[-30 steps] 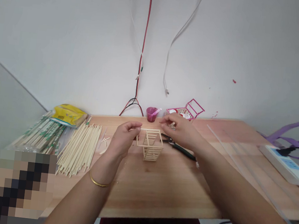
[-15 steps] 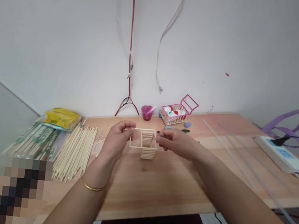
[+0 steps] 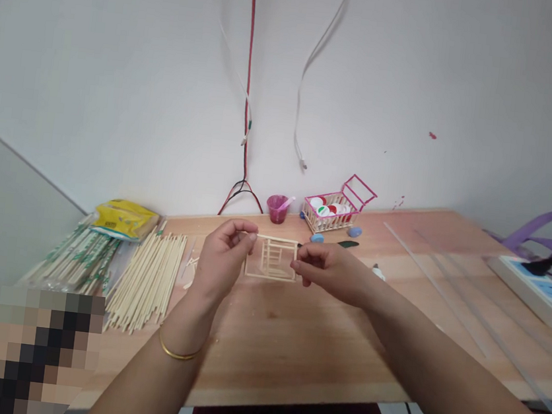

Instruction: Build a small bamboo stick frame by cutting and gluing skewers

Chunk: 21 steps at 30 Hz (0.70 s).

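A small open frame of pale wooden sticks (image 3: pixel 269 276) is held up over the table between my two hands. My left hand (image 3: pixel 224 257) pinches its left side between thumb and fingers. At the frame's right side, my right hand (image 3: pixel 331 271) grips the upright stick with thumb and fingertips. Short cross sticks show inside the outline, like a small ladder. Beyond my right wrist lies a small white nozzle-tipped thing (image 3: pixel 378 272), partly hidden by the arm.
Loose wooden sticks (image 3: pixel 148 282) lie at left beside bagged sticks (image 3: pixel 73 257) and a yellow packet (image 3: pixel 125 218). A purple cup (image 3: pixel 277 210) and a stick-built cart (image 3: pixel 329 221) holding round pieces stand at the back. A white power strip (image 3: pixel 533 289) is at right.
The stick frame has been tilted, so its slatted part shows within the outline instead of hanging below it. Both hands keep their hold. The view has shifted slightly.
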Motion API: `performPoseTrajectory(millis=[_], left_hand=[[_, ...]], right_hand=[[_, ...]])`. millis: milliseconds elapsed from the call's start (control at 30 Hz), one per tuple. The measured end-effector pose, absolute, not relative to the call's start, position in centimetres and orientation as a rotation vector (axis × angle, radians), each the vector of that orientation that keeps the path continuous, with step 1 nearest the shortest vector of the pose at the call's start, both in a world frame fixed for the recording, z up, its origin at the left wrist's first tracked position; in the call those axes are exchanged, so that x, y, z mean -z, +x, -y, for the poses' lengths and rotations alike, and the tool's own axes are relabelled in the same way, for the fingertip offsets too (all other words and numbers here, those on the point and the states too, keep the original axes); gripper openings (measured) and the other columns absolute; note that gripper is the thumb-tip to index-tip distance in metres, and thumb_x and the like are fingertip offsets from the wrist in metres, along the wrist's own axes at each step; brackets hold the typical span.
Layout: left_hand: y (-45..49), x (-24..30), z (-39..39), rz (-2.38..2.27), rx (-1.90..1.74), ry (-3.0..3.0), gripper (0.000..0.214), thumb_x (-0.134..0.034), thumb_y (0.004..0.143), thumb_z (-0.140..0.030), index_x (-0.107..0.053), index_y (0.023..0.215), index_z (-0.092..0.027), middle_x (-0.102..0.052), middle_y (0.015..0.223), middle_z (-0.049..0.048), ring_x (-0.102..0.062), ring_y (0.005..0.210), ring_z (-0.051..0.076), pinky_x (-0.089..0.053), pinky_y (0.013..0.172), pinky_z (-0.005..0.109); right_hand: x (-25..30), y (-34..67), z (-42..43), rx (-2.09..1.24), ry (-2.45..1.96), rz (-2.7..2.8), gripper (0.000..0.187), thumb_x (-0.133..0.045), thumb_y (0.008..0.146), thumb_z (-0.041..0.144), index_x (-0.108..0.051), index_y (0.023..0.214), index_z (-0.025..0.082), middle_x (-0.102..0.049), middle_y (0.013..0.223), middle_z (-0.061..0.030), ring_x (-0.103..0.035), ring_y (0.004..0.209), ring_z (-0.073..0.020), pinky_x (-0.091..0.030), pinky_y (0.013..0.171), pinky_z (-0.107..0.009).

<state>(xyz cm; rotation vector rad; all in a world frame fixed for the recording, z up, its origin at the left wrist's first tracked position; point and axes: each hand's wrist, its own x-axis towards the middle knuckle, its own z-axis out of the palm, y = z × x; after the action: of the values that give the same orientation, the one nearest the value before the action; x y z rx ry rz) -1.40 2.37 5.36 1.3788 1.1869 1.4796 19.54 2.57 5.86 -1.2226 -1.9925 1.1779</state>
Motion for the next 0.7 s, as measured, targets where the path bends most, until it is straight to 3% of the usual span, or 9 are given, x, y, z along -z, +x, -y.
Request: performPoseTrajectory(millis=[300, 467, 633, 700], left_hand=[[-0.8, -6.1, -1.3, -1.153, -1.476, 1.505, 0.013, -0.063, 0.079, -0.025, -0.066, 0.089, -0.018, -0.063, 0.074, 0.0010, -0.056, 0.067, 0.012, -0.045, 0.068, 0.024], [-0.8, -6.0, -1.5, -1.164, -1.432, 1.458, 0.018, -0.055, 0.085, -0.028, -0.065, 0.095, -0.017, -0.068, 0.090, 0.0054, -0.063, 0.074, 0.013, -0.050, 0.075, 0.028], [-1.4, -5.0, -2.6, -1.239, -1.313, 1.494, 0.021, -0.055, 0.082, -0.024, -0.061, 0.101, -0.016, -0.066, 0.078, 0.0037, -0.064, 0.072, 0.015, -0.050, 0.074, 0.030], [-1.7, -4.7, -3.1, -1.349, -1.293, 1.671, 0.022, -0.058, 0.079, -0.022, -0.064, 0.101, -0.018, -0.067, 0.083, 0.0049, -0.063, 0.076, 0.016, -0.049, 0.075, 0.030]], right_hand=[[-4.2, 19.2, -3.5, -1.285, -1.216, 1.894, 0.022, -0.054, 0.084, 0.039, -0.058, 0.074, 0.019, -0.069, 0.066, -0.0014, -0.058, 0.058, -0.0120, -0.042, 0.053, -0.023], [-3.3, 19.1, -4.2, -1.384, -1.228, 1.837, 0.023, -0.055, 0.083, 0.038, -0.057, 0.073, 0.018, -0.067, 0.063, -0.0016, -0.059, 0.058, -0.0117, -0.045, 0.054, -0.023], [-2.8, 19.3, -4.8, -1.393, -1.263, 1.837, 0.024, -0.056, 0.083, 0.040, -0.058, 0.074, 0.018, -0.066, 0.064, -0.0018, -0.058, 0.058, -0.0106, -0.044, 0.054, -0.022], [-2.6, 19.4, -4.9, -1.392, -1.265, 1.848, 0.024, -0.056, 0.084, 0.040, -0.058, 0.074, 0.018, -0.066, 0.065, -0.0019, -0.058, 0.058, -0.0107, -0.043, 0.054, -0.022]])
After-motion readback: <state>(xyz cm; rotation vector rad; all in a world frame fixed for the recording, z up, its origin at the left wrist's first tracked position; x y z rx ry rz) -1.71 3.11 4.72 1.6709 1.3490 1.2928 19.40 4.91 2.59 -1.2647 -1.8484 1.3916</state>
